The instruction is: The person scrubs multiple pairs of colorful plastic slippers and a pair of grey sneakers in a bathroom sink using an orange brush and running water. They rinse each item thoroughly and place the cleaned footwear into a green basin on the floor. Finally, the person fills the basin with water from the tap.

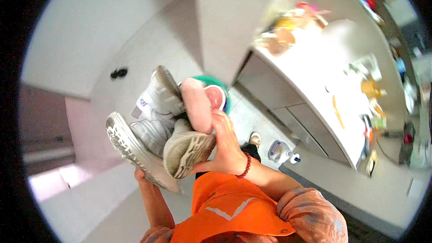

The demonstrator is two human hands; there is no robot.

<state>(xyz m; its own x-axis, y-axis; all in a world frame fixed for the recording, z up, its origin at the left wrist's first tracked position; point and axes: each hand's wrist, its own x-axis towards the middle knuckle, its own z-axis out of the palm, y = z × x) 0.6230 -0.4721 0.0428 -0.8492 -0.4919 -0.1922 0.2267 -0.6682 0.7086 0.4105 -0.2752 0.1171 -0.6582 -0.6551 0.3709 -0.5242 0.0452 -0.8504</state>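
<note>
A bundle of shoes is held up in front of my orange apron. My left hand (141, 175) grips from below a worn white sneaker (139, 151), its tread facing outward; most of that hand's fingers are hidden behind it. Another white sneaker (159, 92) leans above, toe up. My right hand (228, 146), with a red bead bracelet, clasps the right side of the bundle: a sneaker with a dirty beige sole (190, 153) and a pale pink shoe (197, 106). Behind them show a round pink item with a white rim (216, 98) and a green rim (213, 80), partly covered.
On the right stands a white cabinet (288, 90), its top cluttered with small, blurred things. A clear bottle with a white top (280, 151) is near my foot (255, 138). Black footwear (119, 73) lies on the floor at the far left. A pale wall panel (229, 18) rises ahead.
</note>
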